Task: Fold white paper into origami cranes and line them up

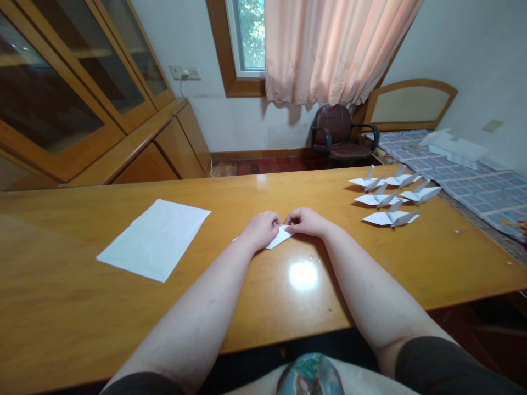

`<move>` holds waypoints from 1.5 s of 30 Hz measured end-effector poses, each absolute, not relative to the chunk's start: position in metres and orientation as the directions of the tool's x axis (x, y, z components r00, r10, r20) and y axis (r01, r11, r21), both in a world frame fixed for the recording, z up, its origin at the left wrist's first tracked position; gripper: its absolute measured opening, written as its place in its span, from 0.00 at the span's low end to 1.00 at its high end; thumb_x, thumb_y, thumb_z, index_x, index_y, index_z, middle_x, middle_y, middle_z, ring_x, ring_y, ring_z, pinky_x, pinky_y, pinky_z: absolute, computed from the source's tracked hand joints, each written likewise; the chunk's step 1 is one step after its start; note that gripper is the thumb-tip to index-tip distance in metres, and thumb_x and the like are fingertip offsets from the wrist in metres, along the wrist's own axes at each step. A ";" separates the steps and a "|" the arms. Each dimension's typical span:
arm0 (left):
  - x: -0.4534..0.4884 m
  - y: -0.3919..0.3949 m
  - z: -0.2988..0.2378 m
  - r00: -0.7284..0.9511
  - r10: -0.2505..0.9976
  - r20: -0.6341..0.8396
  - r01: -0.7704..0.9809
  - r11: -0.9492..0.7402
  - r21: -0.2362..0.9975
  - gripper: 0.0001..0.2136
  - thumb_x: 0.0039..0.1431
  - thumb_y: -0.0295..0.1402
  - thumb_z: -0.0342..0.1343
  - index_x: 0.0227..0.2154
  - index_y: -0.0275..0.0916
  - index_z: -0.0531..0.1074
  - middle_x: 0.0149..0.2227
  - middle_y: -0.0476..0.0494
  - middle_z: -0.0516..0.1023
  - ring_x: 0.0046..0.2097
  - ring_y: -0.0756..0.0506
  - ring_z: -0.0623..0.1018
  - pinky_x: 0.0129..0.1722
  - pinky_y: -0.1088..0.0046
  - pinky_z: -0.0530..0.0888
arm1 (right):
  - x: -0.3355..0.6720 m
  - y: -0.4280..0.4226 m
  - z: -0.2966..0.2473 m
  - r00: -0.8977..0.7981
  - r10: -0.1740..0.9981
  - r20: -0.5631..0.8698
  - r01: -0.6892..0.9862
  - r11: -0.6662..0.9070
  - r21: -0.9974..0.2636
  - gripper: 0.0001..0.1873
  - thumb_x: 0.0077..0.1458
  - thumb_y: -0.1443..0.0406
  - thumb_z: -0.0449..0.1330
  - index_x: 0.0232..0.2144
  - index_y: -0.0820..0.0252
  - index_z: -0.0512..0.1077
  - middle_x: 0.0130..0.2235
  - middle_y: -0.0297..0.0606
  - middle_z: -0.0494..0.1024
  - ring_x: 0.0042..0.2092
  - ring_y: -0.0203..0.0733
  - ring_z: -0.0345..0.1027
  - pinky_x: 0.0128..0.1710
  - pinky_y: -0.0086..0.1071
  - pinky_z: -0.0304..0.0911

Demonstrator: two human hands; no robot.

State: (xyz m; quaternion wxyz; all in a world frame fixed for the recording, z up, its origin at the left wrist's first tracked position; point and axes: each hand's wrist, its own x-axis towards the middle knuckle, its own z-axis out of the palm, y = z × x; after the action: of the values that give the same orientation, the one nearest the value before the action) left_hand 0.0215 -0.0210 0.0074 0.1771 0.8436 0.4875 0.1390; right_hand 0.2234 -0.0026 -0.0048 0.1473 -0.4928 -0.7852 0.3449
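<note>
A small folded piece of white paper (280,236) lies on the wooden table, between my two hands. My left hand (263,226) rests on its left part with the fingers curled in and closed on it. From the other side, my right hand (305,221) pinches the paper's upper right edge between thumb and fingers. Both hands hide parts of the folds. Left of them a large white sheet of paper (154,241) lies flat. Several folded paper cranes (390,218) stand grouped at the table's far right.
The glossy wooden table (288,318) spans the view. Tiny white scraps (457,231) lie near its right edge. Beyond it stand a brown armchair (335,131), a bed (465,170) and a glass-doored cabinet (135,137). A pink curtain (325,49) partly covers the window.
</note>
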 end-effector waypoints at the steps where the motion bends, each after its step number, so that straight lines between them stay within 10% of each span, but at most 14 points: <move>1: 0.021 -0.021 0.008 0.482 0.873 0.076 0.769 -0.463 0.440 0.08 0.56 0.30 0.49 0.33 0.40 0.73 0.37 0.42 0.77 0.39 0.44 0.75 0.37 0.70 0.70 | 0.222 -0.003 -0.005 -0.467 0.878 -0.101 0.674 0.280 -0.684 0.09 0.47 0.64 0.63 0.33 0.60 0.78 0.29 0.33 0.77 0.30 0.34 0.67 0.31 0.26 0.58; 45: 0.024 -0.012 -0.004 0.352 0.934 0.061 0.825 -0.341 0.452 0.09 0.57 0.35 0.54 0.33 0.38 0.78 0.37 0.42 0.77 0.40 0.44 0.75 0.41 0.70 0.70 | 0.229 -0.001 0.011 -0.232 0.954 -0.190 0.823 0.089 -0.561 0.08 0.48 0.61 0.63 0.29 0.60 0.77 0.28 0.35 0.78 0.29 0.35 0.67 0.29 0.27 0.56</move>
State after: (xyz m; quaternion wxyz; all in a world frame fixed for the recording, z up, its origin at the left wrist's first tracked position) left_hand 0.0241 -0.0123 -0.0043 0.1745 0.8036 0.5470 0.1567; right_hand 0.2285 -0.0009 0.0107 0.1125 -0.6093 -0.7292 0.2904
